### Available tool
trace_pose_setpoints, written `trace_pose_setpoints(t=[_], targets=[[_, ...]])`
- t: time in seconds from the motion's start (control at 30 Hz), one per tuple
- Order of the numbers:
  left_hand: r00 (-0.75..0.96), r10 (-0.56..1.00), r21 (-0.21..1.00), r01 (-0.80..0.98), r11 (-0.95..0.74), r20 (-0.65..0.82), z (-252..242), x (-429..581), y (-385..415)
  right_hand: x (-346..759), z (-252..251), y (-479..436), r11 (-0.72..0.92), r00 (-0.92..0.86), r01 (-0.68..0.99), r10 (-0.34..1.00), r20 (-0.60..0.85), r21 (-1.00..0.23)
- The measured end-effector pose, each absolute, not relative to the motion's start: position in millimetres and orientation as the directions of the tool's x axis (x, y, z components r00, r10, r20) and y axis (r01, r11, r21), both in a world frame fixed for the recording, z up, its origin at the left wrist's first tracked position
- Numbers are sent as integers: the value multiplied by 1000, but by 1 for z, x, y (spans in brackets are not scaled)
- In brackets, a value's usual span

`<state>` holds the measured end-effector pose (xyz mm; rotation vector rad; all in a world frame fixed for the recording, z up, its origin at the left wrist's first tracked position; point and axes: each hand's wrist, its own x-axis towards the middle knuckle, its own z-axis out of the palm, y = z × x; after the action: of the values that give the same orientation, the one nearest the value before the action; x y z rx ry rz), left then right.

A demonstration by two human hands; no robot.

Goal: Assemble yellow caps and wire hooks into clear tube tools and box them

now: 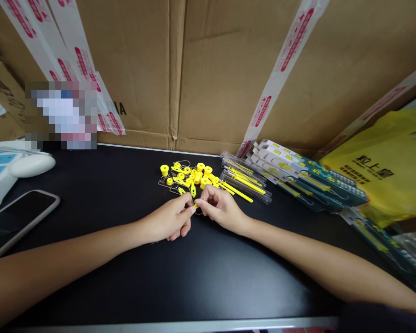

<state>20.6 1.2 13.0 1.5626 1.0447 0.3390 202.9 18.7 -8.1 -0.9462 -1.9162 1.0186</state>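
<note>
- One small yellow piece (195, 206), up over the black table (263, 286), pinched between thumb and finger of the left hand (171, 218), just nearside of the yellow parts (198, 178)!
- Right hand (223, 210) right beside it, fingertips drawn together; can't tell what they grip.
- Looks like light, stiff plastic, probably a touch slick: take it by the edges, fingertips only, gently now.

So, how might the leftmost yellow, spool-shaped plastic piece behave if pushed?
The yellow, spool-shaped plastic piece is probably light, being so small. Standing wider end up, it may tip; its roundness could then let it roll.
</note>
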Motion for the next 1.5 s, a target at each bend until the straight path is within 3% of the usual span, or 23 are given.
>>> trace_pose_setpoints(t=[0.23,0.53,0.67,0.87,1.03,1.27,1.5], targets=[[551,814,900,427,-85,-184,14,20,-4,200,-7,16,249,-422,123,889,177,-961],[544,834,863,461,-207,-91,23,19,-7,201,0,11,237,-383,-16,896,225,-971],[566,823,798,521,-303,-57,32,16,-5,208,4,14,345,-438,60,852,286,-937],[562,825,728,589,-351,-57,36,12,-2,223,13,22,630,-640,301,690,338,-716],[579,815,642,635,-430,-27,29,11,-1,223,18,20,677,-658,360,672,340,-641],[545,838,563,700,-440,-24,25,14,-9,218,9,10,757,-602,361,635,484,-544],[563,826,630,635,-447,19,28,14,-13,217,2,6,757,-550,313,636,540,-574]])
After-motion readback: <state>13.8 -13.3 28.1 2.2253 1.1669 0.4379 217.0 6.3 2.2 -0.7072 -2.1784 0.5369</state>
